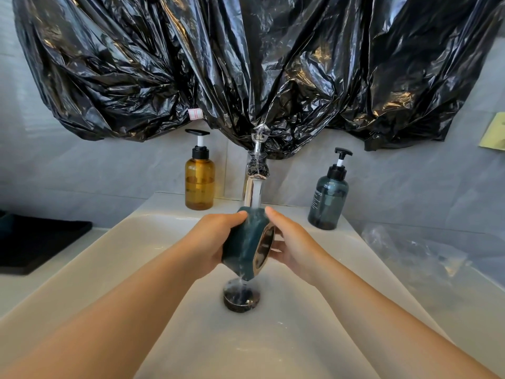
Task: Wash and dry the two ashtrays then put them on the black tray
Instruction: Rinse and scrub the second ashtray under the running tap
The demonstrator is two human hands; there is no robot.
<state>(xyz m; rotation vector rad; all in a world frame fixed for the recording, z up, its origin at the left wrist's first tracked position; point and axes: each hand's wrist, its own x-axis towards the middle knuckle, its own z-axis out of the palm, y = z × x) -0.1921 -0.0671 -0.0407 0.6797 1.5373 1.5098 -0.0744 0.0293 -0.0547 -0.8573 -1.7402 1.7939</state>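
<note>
Fingers [240, 216] of both hands clamped on teal ashtray [246, 242], tilted under running faucet [252, 184]. Still washing; second ashtray unseen, possibly undone; drying, black tray [41, 242] remaining.

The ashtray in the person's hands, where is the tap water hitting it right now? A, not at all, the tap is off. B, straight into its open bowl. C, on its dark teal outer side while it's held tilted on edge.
C: the faucet is running and its stream lands on the teal outside of the ashtray, which the left hand and right hand hold on edge, its metal-rimmed opening turned sideways.
</note>
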